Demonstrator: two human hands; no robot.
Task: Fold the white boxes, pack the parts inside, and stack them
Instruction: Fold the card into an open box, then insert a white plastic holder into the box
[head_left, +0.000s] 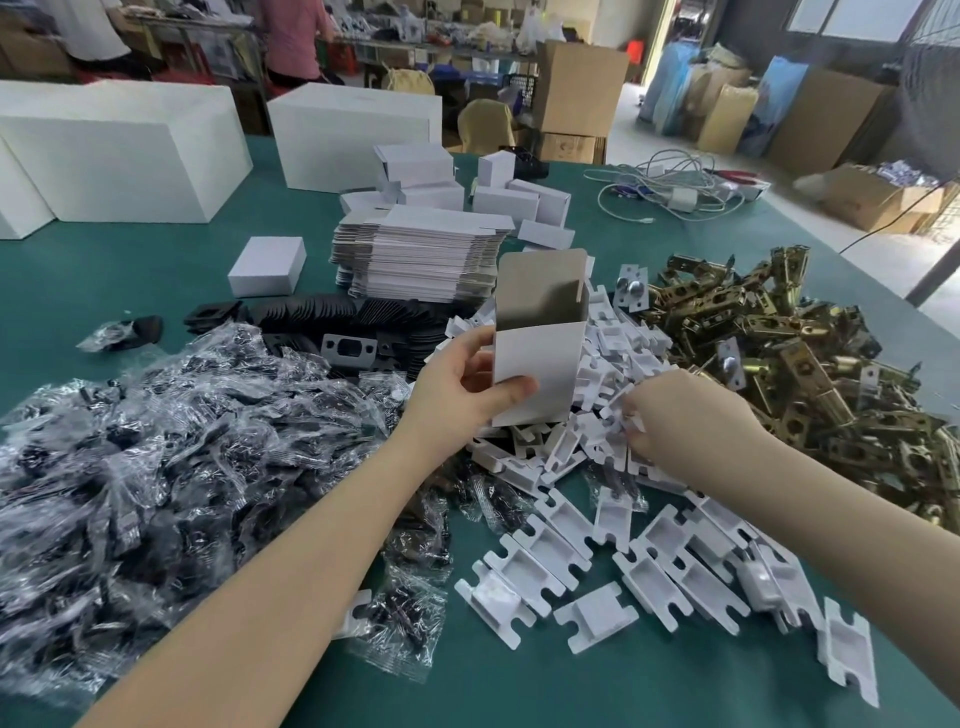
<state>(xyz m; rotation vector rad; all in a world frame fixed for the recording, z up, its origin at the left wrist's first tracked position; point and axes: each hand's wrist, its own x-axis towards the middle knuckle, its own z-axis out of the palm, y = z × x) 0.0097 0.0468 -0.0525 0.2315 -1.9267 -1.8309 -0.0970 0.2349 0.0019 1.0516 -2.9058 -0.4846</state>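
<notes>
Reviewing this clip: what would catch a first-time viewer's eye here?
At centre, the left hand holds an upright open white box while the right hand picks a white insert from its pile. Bagged black parts sprawl at left, and brass latches heap at right on the green table.

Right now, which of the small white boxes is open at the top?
The small white box held upright in the left hand, its top flap standing up. The folded boxes lying behind the flat stack look closed.
</notes>
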